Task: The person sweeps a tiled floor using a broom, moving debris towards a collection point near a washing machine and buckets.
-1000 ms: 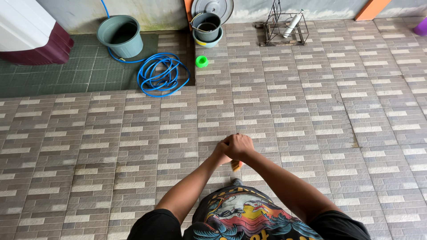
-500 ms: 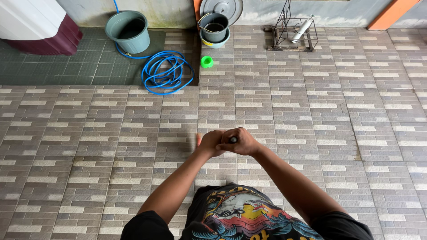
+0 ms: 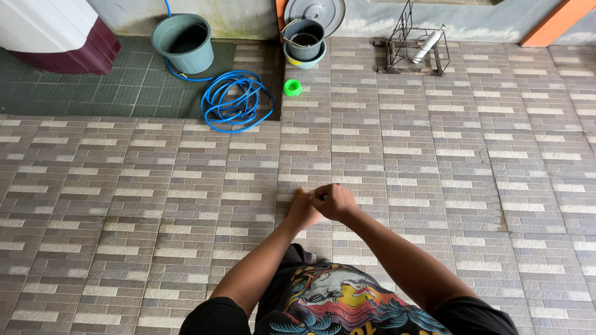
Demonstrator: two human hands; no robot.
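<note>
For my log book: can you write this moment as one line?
left hand: shut on handle | right hand: shut on handle | floor: tiles | hose coiled

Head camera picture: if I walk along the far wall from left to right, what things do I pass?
White and maroon bin → grey-green bucket → blue hose coil → small green cup → dark pail in a basin → wire rack.

light: soft, even daylight | shadows: faint | focus: sharp (edges slightly bowed) | glare: none
</note>
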